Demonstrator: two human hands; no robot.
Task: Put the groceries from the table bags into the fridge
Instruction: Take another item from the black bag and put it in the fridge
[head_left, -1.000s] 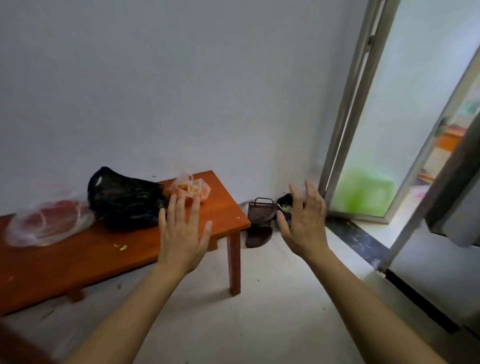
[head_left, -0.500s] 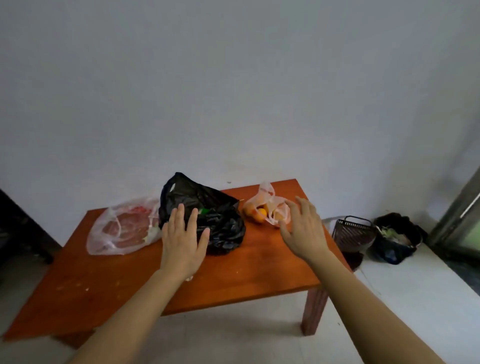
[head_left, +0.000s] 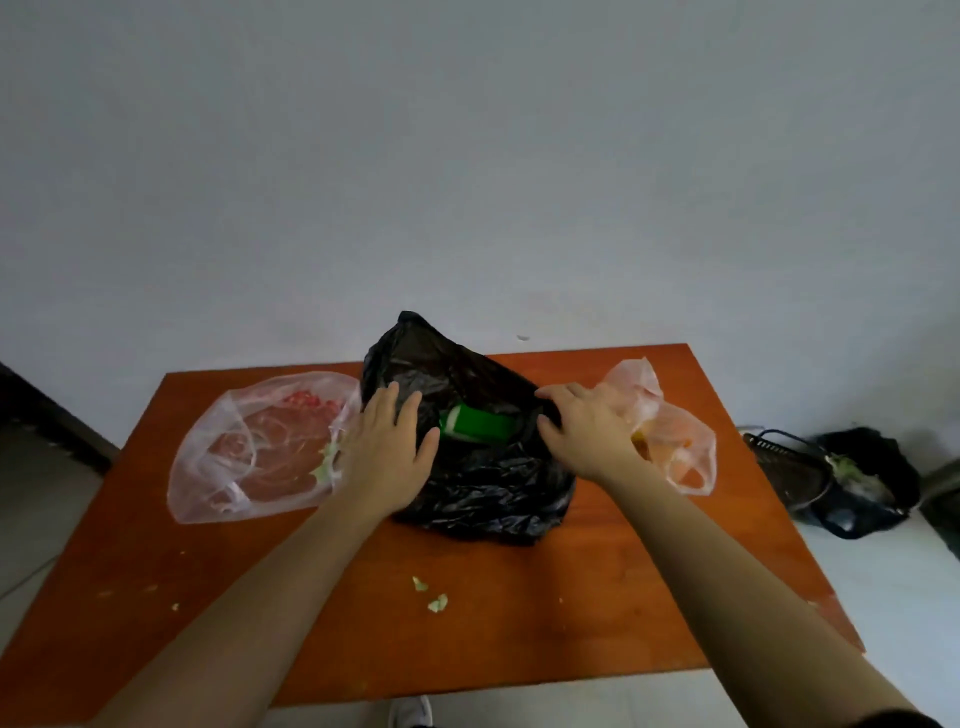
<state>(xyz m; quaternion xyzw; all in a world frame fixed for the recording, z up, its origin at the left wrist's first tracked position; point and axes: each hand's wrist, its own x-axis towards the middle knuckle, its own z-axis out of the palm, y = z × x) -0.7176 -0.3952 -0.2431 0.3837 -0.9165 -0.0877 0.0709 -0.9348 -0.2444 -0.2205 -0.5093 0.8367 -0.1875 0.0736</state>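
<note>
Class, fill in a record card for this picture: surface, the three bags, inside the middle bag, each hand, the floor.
Surface: orange-brown wooden table, pale green scraps on it
Left bag: clear plastic bag, red contents
Middle bag: black plastic bag, top open
Inside it: green item, partly hidden
Right bag: pale orange translucent plastic bag
Left hand: flat on the black bag's left side, fingers straight
Right hand: on its right rim; grip unclear
Floor: dark mesh basket beside a dark bag
</note>
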